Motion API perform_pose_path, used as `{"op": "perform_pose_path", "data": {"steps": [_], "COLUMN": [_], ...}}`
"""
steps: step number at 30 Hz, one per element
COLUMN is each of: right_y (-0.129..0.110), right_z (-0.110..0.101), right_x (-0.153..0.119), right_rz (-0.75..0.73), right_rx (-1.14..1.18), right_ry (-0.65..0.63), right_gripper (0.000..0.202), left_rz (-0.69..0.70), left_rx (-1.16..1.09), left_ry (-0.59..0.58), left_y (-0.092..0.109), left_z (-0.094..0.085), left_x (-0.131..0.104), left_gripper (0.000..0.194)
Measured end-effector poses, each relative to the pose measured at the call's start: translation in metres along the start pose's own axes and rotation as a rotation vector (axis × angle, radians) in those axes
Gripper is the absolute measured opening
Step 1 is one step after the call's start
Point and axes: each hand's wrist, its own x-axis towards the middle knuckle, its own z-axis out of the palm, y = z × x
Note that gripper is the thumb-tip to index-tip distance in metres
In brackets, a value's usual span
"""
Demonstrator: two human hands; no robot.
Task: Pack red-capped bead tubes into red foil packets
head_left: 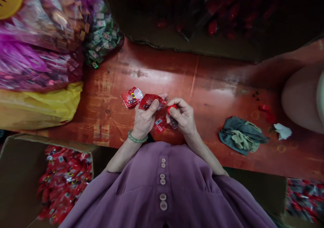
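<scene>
A: Here we are, looking down on the counter (162,74), and at the centre of our dial the left hand (144,120) has its thumb clamped on a red printed packet (148,101).
B: And we've got the right hand (186,116) just beside it at three o'clock, thumb and forefinger pinched on a red piece (172,109), a see-through part (173,122) showing underneath!
A: Which step are we calling?
B: We'd judge it's bringing piece and packet together; they're very close, though we can't tell whether the one is inside the other.
A: So the next move calls for what?
B: We'd say a steady left thumb, the packet's mouth spread, and a straight, gentle push from the right.
A: Around them, we spot a small pile of red packets (129,100) at ten o'clock, a barcoded packet (160,124) near seven, and a grey-green cloth (230,133) between three and four.
</scene>
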Motion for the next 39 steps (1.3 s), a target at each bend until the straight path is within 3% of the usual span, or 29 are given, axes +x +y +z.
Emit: {"op": "perform_pose_path", "data": {"steps": [10,18,22,27,30,33,36,39], "right_y": [-0.007,0.003,0.004,-0.007,-0.010,-0.009,-0.009,-0.012], "right_z": [0.017,0.035,0.042,0.043,0.038,0.031,0.025,0.021], "right_x": [-0.010,-0.019,-0.028,-0.040,-0.039,-0.031,-0.024,-0.018], "right_rz": [0.154,0.218,0.244,0.132,0.045,-0.073,-0.318,-0.536], "right_rx": [0.134,0.284,0.344,0.352,0.223,-0.054,-0.475,-0.809], "right_ry": [0.033,0.082,0.069,0.020,0.030,0.108,0.202,0.150], "right_gripper": [0.027,0.026,0.031,0.035,0.035,0.030,0.016,0.016], "left_rz": [0.252,0.219,0.309,0.299,0.186,0.006,-0.116,-0.164], "left_rx": [0.287,0.294,0.354,0.279,0.183,0.028,-0.145,-0.231], "left_ry": [-0.079,-0.138,-0.213,-0.100,-0.096,-0.080,-0.013,0.020], "left_y": [0.006,0.015,0.017,0.012,0.011,0.014,0.016,0.016], "left_z": [-0.023,-0.033,-0.038,-0.044,-0.039,-0.029,-0.022,-0.021], "left_x": [-0.018,-0.031,-0.032,-0.029,-0.030,-0.029,-0.026,-0.022], "left_gripper": [0.028,0.030,0.025,0.025,0.027,0.032,0.032,0.030]}}
